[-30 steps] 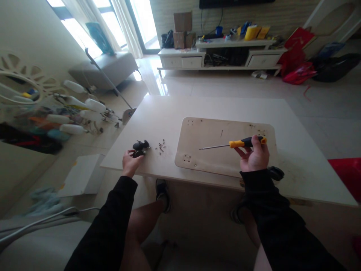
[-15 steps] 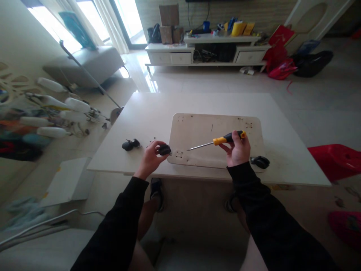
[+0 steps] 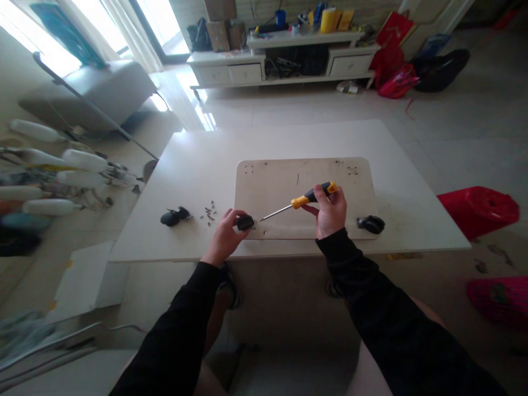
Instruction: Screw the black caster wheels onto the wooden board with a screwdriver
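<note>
My left hand grips a small black caster wheel at the near left corner of a pale wooden board lying on the white table. My right hand is closed round the handle of a yellow and black screwdriver; its metal tip points left and down, ending just beside the caster. Another black caster lies at the board's near right corner. A third black caster piece rests on the table to the left, with several small dark screws scattered beside it.
A red plastic stool stands right of the table. White tubes and metal parts lie on the floor at left, near a grey sofa. A cluttered white TV cabinet runs along the far wall. A white box sits on the floor.
My left hand picked a caster from the table's left and carried it to the board's near left corner. The right hand lowered the screwdriver tip toward it. The view tilted down.
</note>
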{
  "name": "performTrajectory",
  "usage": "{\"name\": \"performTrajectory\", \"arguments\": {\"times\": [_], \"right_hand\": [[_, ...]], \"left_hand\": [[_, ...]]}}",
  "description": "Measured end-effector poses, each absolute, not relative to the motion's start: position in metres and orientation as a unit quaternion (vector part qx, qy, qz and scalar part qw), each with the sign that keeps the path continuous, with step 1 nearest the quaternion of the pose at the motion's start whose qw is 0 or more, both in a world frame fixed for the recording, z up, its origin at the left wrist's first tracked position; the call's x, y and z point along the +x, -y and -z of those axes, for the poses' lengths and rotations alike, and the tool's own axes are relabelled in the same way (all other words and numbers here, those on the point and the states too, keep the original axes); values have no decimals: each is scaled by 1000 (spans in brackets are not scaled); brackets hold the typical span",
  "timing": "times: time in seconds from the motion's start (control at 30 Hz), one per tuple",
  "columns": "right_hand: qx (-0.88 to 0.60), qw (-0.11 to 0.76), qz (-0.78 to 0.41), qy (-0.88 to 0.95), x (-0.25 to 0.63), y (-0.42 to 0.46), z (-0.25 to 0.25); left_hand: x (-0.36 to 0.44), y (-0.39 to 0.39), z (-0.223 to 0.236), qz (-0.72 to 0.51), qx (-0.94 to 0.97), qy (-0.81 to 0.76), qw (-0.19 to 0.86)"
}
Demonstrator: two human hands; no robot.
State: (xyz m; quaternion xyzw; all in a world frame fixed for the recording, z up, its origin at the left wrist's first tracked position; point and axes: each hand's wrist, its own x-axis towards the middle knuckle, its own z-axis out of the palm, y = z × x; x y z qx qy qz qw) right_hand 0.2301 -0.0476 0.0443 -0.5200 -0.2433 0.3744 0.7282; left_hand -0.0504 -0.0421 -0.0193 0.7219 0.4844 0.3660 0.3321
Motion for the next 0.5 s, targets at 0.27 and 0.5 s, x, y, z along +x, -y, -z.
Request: {"name": "performTrajectory", "arguments": {"times": [0.27,0.5], "right_hand": [[-507,710,-329,361,221,52,-46],[-505,692,-341,387,211,57,-40]], "left_hand": [[-45,45,23,-341,751,-507,252],[-42,47,19,-304,781,-497,227]]}}
